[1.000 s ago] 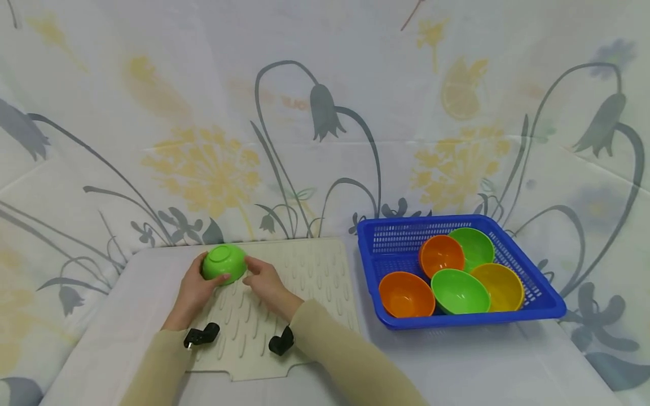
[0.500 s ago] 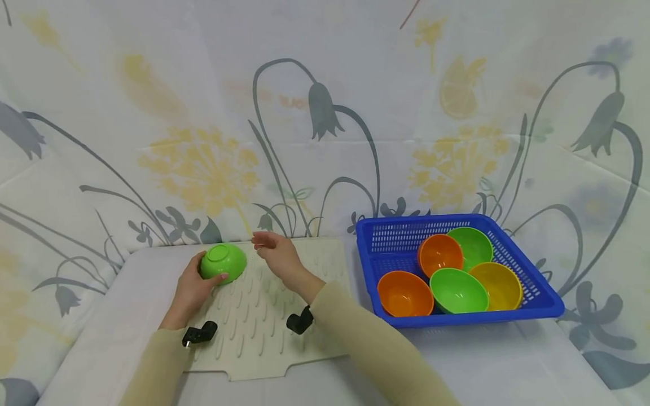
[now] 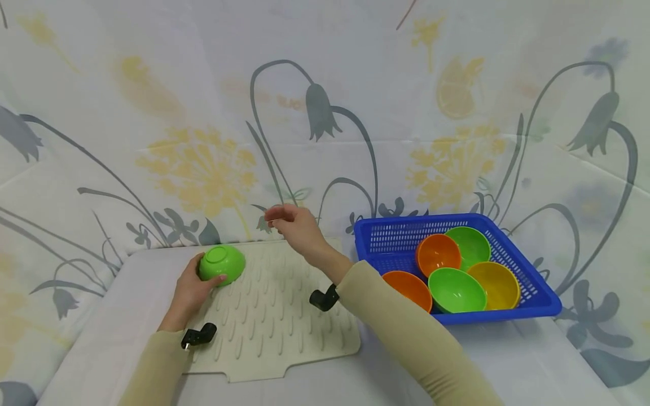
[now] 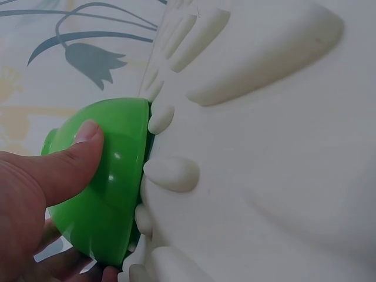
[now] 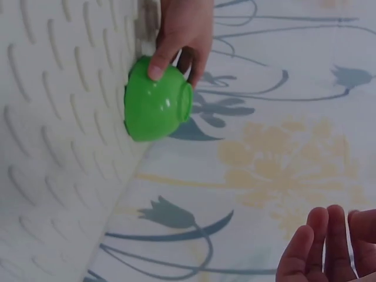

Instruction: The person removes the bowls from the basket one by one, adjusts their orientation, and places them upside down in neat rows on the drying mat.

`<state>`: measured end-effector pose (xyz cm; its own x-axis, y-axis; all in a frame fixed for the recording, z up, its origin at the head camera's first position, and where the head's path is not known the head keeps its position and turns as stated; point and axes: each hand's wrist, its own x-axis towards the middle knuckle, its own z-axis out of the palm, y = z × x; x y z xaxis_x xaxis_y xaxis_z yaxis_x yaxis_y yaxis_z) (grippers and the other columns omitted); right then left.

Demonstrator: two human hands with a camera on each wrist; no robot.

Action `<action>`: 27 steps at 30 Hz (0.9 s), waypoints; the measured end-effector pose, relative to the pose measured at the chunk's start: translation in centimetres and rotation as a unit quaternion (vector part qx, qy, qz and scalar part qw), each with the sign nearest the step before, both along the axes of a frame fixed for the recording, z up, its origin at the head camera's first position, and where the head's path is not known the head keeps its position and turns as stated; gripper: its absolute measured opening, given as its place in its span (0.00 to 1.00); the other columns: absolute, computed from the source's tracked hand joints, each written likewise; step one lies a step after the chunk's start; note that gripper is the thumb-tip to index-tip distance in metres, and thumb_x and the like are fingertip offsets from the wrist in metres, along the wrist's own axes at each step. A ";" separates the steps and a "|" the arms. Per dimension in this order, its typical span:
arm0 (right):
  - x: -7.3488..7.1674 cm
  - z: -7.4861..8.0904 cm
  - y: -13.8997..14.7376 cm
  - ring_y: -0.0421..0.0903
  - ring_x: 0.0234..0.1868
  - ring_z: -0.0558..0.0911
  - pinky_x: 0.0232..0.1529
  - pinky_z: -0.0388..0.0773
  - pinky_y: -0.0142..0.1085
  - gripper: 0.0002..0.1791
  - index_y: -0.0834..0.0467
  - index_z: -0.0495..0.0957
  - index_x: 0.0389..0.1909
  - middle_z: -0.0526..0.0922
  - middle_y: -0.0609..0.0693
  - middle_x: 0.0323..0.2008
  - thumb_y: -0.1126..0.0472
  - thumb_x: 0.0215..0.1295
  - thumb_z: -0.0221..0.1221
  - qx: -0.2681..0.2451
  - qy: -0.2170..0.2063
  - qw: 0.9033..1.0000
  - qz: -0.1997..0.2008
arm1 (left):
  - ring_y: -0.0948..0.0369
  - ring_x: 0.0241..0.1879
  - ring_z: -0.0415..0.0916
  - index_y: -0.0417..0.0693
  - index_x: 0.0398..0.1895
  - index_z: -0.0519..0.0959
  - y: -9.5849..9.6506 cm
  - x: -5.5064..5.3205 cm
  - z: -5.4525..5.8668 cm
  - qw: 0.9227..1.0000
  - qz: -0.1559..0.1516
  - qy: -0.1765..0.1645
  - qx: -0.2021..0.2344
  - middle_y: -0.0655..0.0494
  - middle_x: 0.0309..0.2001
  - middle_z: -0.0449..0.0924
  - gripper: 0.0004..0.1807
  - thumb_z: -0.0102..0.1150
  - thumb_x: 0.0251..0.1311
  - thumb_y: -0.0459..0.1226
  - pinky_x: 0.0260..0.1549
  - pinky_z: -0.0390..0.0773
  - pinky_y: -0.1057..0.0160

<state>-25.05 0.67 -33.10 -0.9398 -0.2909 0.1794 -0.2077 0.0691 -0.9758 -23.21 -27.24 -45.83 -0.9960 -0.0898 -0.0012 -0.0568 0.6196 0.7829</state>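
Observation:
A green bowl (image 3: 223,264) sits upside down at the back left of a cream draining mat (image 3: 274,316) with raised ridges. My left hand (image 3: 190,290) grips the bowl's left side, thumb toward the front and the other fingers behind it. In the left wrist view the rim of the green bowl (image 4: 114,188) rests on the mat's ridges (image 4: 173,174). My right hand (image 3: 299,231) is raised over the mat's back edge, apart from the bowl. Its fingers are loosely bent with nothing between them, as the right wrist view also shows at its lower corner.
To the right stands a blue plastic basket (image 3: 545,304) holding several bowls, among them an orange bowl (image 3: 439,256), a light green bowl (image 3: 457,290) and a yellow bowl (image 3: 495,286). A flower-patterned cloth (image 3: 325,169) hangs behind the table. My right sleeve (image 3: 406,332) overlaps the basket's near left corner.
My right hand has left the green bowl and moved up and to the right, above the mat's back edge. The left hand and the bowl have stayed in place.

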 end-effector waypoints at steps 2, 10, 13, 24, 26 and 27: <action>-0.2 0.7 0.8 0.47 0.50 0.82 0.54 0.78 0.42 0.13 0.62 0.81 0.53 0.84 0.50 0.49 0.69 0.72 0.53 0.020 0.008 1.000 0.006 | 0.36 0.71 0.51 0.32 0.76 0.47 -0.1 0.0 -0.1 1.000 0.000 0.002 -0.002 0.29 0.73 0.53 0.49 0.68 0.62 0.40 0.69 0.54 0.40; -0.3 2.2 6.6 0.49 0.51 0.81 0.54 0.77 0.42 0.13 0.64 0.80 0.54 0.83 0.56 0.51 0.66 0.73 0.55 0.063 0.040 0.997 0.019 | 0.36 0.71 0.52 0.32 0.76 0.47 -0.4 -0.1 -0.5 1.000 -0.001 0.006 0.002 0.30 0.73 0.53 0.49 0.67 0.62 0.40 0.68 0.55 0.39; -0.4 1.8 9.5 0.51 0.52 0.80 0.56 0.76 0.45 0.12 0.64 0.80 0.53 0.82 0.59 0.53 0.66 0.74 0.54 0.072 0.032 0.997 0.007 | 0.36 0.71 0.52 0.33 0.76 0.48 -0.4 -0.2 -0.5 1.000 -0.001 0.008 -0.002 0.30 0.73 0.54 0.48 0.67 0.62 0.40 0.68 0.55 0.39; -2.1 -1.3 19.1 0.57 0.54 0.79 0.58 0.75 0.49 0.14 0.64 0.79 0.52 0.83 0.60 0.50 0.58 0.74 0.57 0.182 -0.039 0.982 0.044 | 0.35 0.71 0.51 0.34 0.78 0.44 -0.4 -0.2 -0.3 1.000 -0.010 -0.002 0.000 0.30 0.74 0.51 0.50 0.65 0.64 0.41 0.67 0.56 0.38; -2.2 -1.9 20.3 0.56 0.54 0.79 0.59 0.75 0.49 0.14 0.61 0.80 0.52 0.83 0.58 0.50 0.57 0.73 0.59 0.220 -0.048 0.972 0.062 | 0.35 0.71 0.51 0.34 0.78 0.44 -0.4 -0.2 -0.3 1.000 -0.011 -0.001 0.001 0.30 0.74 0.51 0.50 0.65 0.64 0.41 0.67 0.57 0.38; -2.3 -2.1 20.8 0.55 0.55 0.79 0.60 0.74 0.50 0.15 0.61 0.81 0.53 0.83 0.57 0.51 0.57 0.72 0.59 0.240 -0.052 0.966 0.077 | 0.35 0.71 0.51 0.34 0.78 0.44 -0.4 -0.2 -0.3 1.000 -0.011 0.000 0.000 0.30 0.74 0.51 0.50 0.65 0.64 0.41 0.67 0.57 0.38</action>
